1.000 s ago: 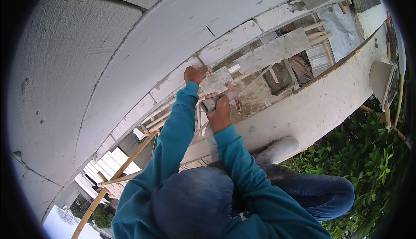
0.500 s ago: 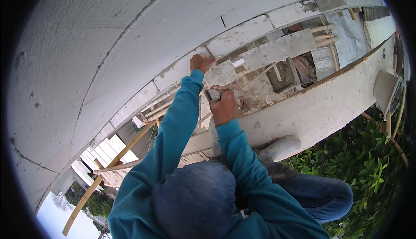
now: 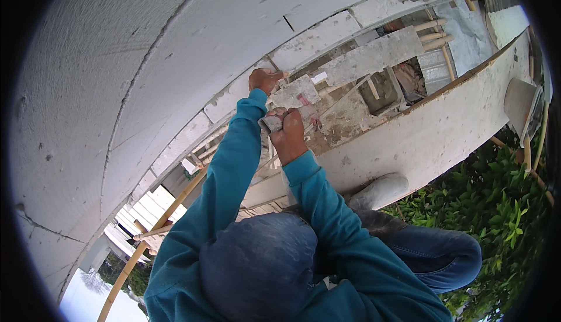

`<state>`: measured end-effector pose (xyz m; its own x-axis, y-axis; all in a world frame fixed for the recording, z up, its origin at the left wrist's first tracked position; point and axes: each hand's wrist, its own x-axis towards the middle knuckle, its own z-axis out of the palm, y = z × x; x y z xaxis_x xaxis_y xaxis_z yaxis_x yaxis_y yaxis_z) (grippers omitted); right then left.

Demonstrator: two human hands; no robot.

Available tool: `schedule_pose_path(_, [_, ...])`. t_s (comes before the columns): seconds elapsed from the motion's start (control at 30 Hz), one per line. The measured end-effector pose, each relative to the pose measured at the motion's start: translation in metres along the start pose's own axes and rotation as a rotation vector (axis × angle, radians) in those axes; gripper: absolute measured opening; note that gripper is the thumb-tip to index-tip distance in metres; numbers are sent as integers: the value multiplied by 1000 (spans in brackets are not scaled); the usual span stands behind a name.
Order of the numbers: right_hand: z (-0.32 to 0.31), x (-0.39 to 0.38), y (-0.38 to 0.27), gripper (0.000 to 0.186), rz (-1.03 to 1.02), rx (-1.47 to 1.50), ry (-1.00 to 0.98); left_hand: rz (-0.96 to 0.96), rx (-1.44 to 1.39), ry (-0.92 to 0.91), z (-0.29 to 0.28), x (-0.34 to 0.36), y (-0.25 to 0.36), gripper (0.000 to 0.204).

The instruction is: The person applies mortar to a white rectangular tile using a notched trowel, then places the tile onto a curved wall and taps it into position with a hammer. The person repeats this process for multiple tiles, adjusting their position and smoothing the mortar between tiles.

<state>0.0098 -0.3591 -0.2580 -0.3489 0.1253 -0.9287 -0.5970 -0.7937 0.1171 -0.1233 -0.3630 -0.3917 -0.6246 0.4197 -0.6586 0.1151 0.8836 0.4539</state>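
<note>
My left hand (image 3: 265,81) is closed and pressed near the lower course of the white block wall (image 3: 234,42), beside an upright joint; whatever its fingers hold is hidden. Just below it and to the right, my right hand (image 3: 289,134) is wrapped round a dusty grey tool (image 3: 272,124) with a flat, squared end, its exact kind unclear. The tool's end points left, toward my left forearm, apart from the wall. Close to both hands lies a rough grey slab piece (image 3: 295,92) with crumbled edges.
A long grey board (image 3: 374,58) and bamboo poles (image 3: 433,35) lie along the wall. A mortar-stained box (image 3: 381,91) stands right of my hands. A long pale panel (image 3: 421,141) borders the platform, with green leaves (image 3: 467,193) beyond. Another bamboo pole (image 3: 149,237) slants at lower left.
My right hand has shifted left and slightly up with the grey tool, nearer my left forearm. My left hand stays close to the wall joint. The whole view has shifted slightly.
</note>
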Motion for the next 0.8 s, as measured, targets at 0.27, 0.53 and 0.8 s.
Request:
schedule_pose_path(0.27, [-25,-2,-25,9,-41,-97,-267,1,-17,-19,-4,-2,3,48])
schedule_pose_path(0.53, [-17,-6,-38,8,-107,-140,-27,-93,-233,50,-13,4,-5,45])
schedule_pose_path(0.8, [-26,10,-40,4,-52,-145,-53,-29,-216,156,-15,17,-11,42])
